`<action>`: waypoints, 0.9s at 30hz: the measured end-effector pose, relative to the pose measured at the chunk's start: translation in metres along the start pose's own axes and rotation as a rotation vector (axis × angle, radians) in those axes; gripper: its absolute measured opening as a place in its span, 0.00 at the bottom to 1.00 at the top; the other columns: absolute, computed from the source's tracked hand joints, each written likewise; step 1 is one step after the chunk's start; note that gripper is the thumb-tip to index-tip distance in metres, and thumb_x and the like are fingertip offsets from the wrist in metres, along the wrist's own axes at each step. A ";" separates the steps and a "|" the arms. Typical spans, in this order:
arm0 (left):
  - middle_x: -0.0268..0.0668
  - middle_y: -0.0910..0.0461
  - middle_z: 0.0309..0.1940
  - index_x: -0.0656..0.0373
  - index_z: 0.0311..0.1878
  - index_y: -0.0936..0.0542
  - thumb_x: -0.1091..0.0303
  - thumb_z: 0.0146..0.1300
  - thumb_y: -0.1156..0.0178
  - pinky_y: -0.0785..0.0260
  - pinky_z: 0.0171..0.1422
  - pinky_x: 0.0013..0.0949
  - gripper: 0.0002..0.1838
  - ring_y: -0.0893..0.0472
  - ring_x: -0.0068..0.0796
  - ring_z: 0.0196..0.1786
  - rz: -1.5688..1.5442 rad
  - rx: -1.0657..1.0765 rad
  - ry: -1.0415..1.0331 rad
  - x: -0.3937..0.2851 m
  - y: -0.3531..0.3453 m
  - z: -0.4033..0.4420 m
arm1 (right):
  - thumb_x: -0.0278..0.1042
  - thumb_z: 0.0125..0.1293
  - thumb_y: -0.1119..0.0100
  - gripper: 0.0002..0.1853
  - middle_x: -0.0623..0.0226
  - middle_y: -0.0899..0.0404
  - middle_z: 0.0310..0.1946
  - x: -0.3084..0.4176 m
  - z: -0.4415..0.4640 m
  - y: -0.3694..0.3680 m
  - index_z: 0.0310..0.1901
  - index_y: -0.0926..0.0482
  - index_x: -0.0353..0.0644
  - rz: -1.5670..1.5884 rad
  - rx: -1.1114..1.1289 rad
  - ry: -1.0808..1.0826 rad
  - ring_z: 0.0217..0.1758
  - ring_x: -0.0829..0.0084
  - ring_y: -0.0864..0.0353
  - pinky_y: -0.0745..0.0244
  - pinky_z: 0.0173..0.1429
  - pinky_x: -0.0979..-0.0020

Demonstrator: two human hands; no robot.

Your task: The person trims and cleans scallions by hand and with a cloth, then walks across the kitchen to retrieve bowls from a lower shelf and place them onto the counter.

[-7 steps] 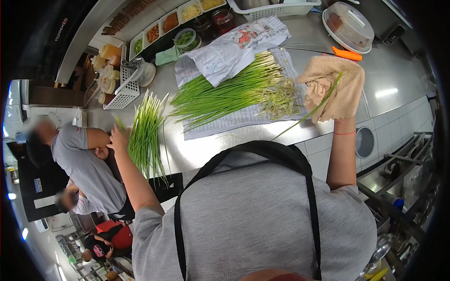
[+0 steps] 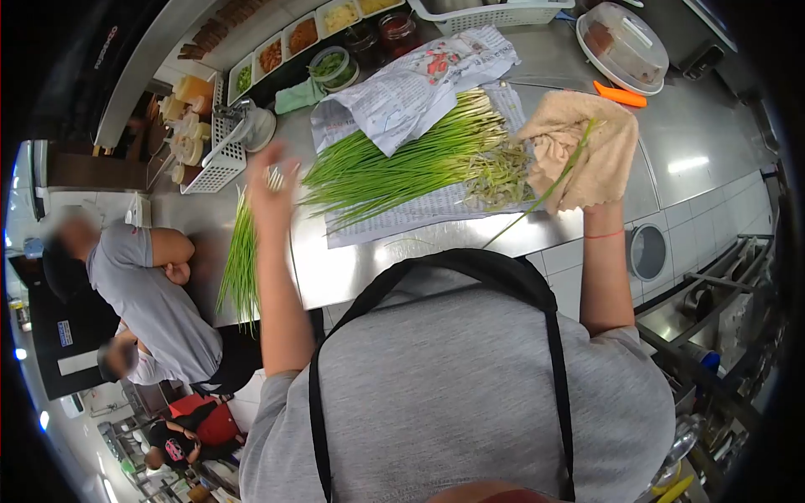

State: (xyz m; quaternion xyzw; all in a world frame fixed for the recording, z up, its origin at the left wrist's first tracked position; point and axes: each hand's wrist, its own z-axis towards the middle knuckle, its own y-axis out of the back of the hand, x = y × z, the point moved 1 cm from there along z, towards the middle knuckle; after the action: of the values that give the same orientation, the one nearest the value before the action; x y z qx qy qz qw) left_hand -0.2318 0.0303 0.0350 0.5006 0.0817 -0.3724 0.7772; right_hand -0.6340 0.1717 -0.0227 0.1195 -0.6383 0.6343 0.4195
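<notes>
My left hand (image 2: 272, 197), slightly blurred, is over the smaller bunch of chives (image 2: 239, 268) on the steel counter. Its fingers are apart, with pale stalk ends showing between them. A tan cloth (image 2: 608, 147) covers my right hand, so those fingers are hidden; the cloth is bunched in that hand. One long green chive (image 2: 560, 176) lies across the cloth, its thin end hanging toward the counter's front edge. Between my hands, a large pile of chives (image 2: 394, 172) rests on newspaper (image 2: 394, 225), partly under a folded sheet. Wilted trimmings (image 2: 495, 178) lie by its pale ends.
An orange-handled knife (image 2: 620, 94) lies behind the cloth, near a plate with a clear cover (image 2: 625, 46). A white basket of bottles (image 2: 218, 159) stands at the left. Food tubs (image 2: 302, 38) line the back. A co-worker in grey (image 2: 155, 285) stands to the left.
My left hand has moved right, from the outer side of the small bunch to over its near-right side. My right hand and the cloth have shifted slightly left.
</notes>
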 end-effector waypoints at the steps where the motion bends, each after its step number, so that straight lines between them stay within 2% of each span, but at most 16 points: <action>1: 0.39 0.21 0.38 0.60 0.49 0.25 0.68 0.56 0.38 0.33 0.50 0.31 0.17 0.23 0.32 0.44 -0.238 0.141 0.039 -0.046 -0.026 -0.008 | 0.59 0.65 0.59 0.33 0.60 0.39 0.62 -0.008 0.000 0.001 0.64 0.41 0.45 -0.013 -0.104 -0.035 0.65 0.59 0.39 0.45 0.69 0.57; 2: 0.37 0.22 0.43 0.60 0.50 0.24 0.67 0.60 0.42 0.34 0.53 0.30 0.15 0.24 0.27 0.45 -0.295 0.390 0.015 -0.087 -0.046 -0.014 | 0.59 0.65 0.59 0.33 0.60 0.39 0.62 -0.016 0.001 0.003 0.64 0.41 0.45 -0.016 -0.095 -0.038 0.65 0.59 0.39 0.45 0.69 0.57; 3: 0.37 0.21 0.35 0.59 0.49 0.25 0.62 0.59 0.41 0.32 0.48 0.30 0.17 0.23 0.29 0.42 -0.444 0.465 -0.064 -0.113 -0.072 -0.024 | 0.58 0.65 0.59 0.32 0.60 0.38 0.62 -0.026 0.003 0.005 0.64 0.41 0.45 0.328 0.076 -0.102 0.64 0.60 0.39 0.44 0.68 0.58; 4: 0.39 0.22 0.35 0.61 0.49 0.26 0.62 0.61 0.43 0.32 0.48 0.31 0.17 0.23 0.30 0.41 -0.589 0.551 -0.093 -0.133 -0.093 -0.035 | 0.57 0.66 0.59 0.31 0.60 0.38 0.62 -0.030 0.003 0.005 0.63 0.41 0.45 0.671 0.248 -0.163 0.64 0.60 0.38 0.43 0.68 0.58; 6: 0.39 0.22 0.31 0.63 0.45 0.26 0.61 0.64 0.46 0.32 0.45 0.30 0.15 0.23 0.28 0.37 -0.790 0.588 -0.178 -0.161 -0.124 -0.058 | 0.57 0.65 0.59 0.31 0.60 0.37 0.61 -0.033 0.000 -0.008 0.63 0.40 0.44 0.597 0.207 -0.118 0.64 0.60 0.38 0.42 0.67 0.58; 7: 0.39 0.22 0.31 0.63 0.45 0.26 0.61 0.64 0.46 0.32 0.45 0.30 0.15 0.23 0.28 0.37 -0.799 0.594 -0.186 -0.161 -0.129 -0.063 | 0.58 0.65 0.59 0.31 0.60 0.37 0.61 -0.030 -0.002 -0.015 0.63 0.40 0.44 0.469 0.023 -0.102 0.64 0.60 0.38 0.42 0.67 0.58; 8: 0.36 0.24 0.28 0.63 0.43 0.26 0.60 0.66 0.49 0.33 0.42 0.28 0.14 0.25 0.25 0.33 -0.851 0.816 -0.002 -0.162 -0.133 -0.067 | 0.59 0.65 0.58 0.32 0.60 0.37 0.61 -0.026 -0.004 -0.016 0.63 0.40 0.44 0.337 -0.162 -0.084 0.63 0.60 0.38 0.42 0.67 0.57; 9: 0.34 0.26 0.25 0.63 0.42 0.26 0.60 0.67 0.52 0.34 0.39 0.27 0.14 0.27 0.23 0.30 -0.883 1.040 0.193 -0.161 -0.136 -0.070 | 0.59 0.64 0.58 0.32 0.60 0.36 0.60 -0.027 -0.003 -0.004 0.62 0.40 0.44 0.682 0.145 -0.113 0.63 0.60 0.37 0.41 0.67 0.57; 13: 0.25 0.38 0.19 0.61 0.40 0.27 0.59 0.71 0.58 0.45 0.31 0.20 0.15 0.39 0.15 0.24 -0.909 0.942 0.207 -0.151 -0.113 -0.049 | 0.59 0.65 0.59 0.32 0.60 0.36 0.60 -0.026 0.001 -0.001 0.62 0.40 0.44 0.403 -0.088 -0.034 0.63 0.60 0.37 0.41 0.66 0.58; 16: 0.25 0.37 0.19 0.60 0.40 0.27 0.60 0.71 0.59 0.45 0.31 0.20 0.15 0.39 0.15 0.24 -0.978 0.794 0.223 -0.152 -0.095 -0.032 | 0.60 0.65 0.60 0.32 0.60 0.35 0.59 -0.040 -0.003 0.004 0.61 0.40 0.43 0.384 -0.136 -0.144 0.62 0.60 0.36 0.40 0.66 0.57; 18: 0.25 0.38 0.18 0.60 0.39 0.27 0.59 0.71 0.59 0.45 0.31 0.19 0.15 0.39 0.15 0.24 -0.948 0.751 0.207 -0.151 -0.091 -0.026 | 0.58 0.67 0.63 0.30 0.59 0.34 0.58 -0.059 -0.019 -0.014 0.61 0.39 0.42 0.681 0.072 -0.333 0.61 0.61 0.35 0.38 0.64 0.58; 21: 0.25 0.38 0.17 0.60 0.38 0.26 0.60 0.71 0.58 0.46 0.29 0.20 0.15 0.40 0.14 0.23 -0.923 0.766 0.238 -0.146 -0.095 -0.026 | 0.53 0.69 0.65 0.27 0.60 0.33 0.56 -0.081 -0.035 -0.034 0.60 0.39 0.42 0.515 -0.030 -0.461 0.57 0.63 0.31 0.32 0.60 0.62; 23: 0.26 0.36 0.18 0.62 0.37 0.27 0.63 0.70 0.58 0.43 0.28 0.22 0.14 0.37 0.16 0.23 -0.765 0.967 0.289 -0.141 -0.099 -0.030 | 0.45 0.70 0.60 0.20 0.64 0.28 0.50 -0.085 -0.041 -0.050 0.57 0.35 0.42 0.440 0.075 -0.534 0.49 0.70 0.25 0.27 0.51 0.70; 24: 0.26 0.36 0.18 0.62 0.37 0.27 0.63 0.70 0.58 0.43 0.28 0.22 0.14 0.37 0.16 0.23 -0.765 0.967 0.292 -0.139 -0.099 -0.032 | 0.45 0.70 0.60 0.20 0.64 0.28 0.50 -0.087 -0.040 -0.060 0.57 0.35 0.42 0.441 0.074 -0.537 0.49 0.70 0.25 0.27 0.51 0.70; 26: 0.28 0.33 0.19 0.65 0.37 0.27 0.66 0.69 0.57 0.41 0.28 0.25 0.13 0.35 0.18 0.24 -0.474 0.927 0.142 -0.138 -0.098 -0.037 | 0.38 0.69 0.54 0.14 0.68 0.24 0.43 -0.086 -0.034 -0.079 0.52 0.30 0.41 -0.026 0.012 -0.398 0.42 0.77 0.23 0.26 0.44 0.76; 27: 0.30 0.31 0.20 0.67 0.35 0.28 0.68 0.67 0.57 0.39 0.29 0.27 0.12 0.34 0.21 0.24 -0.518 0.808 0.026 -0.132 -0.103 -0.042 | 0.34 0.68 0.52 0.11 0.71 0.24 0.39 -0.086 -0.031 -0.087 0.48 0.28 0.41 0.154 0.003 -0.417 0.40 0.82 0.24 0.26 0.41 0.79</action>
State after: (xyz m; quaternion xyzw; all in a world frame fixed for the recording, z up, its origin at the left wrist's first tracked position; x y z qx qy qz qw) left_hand -0.3833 0.1084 0.0072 0.7304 0.0621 -0.5495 0.4008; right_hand -0.5093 0.1531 -0.0254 0.1998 -0.7174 0.6270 0.2286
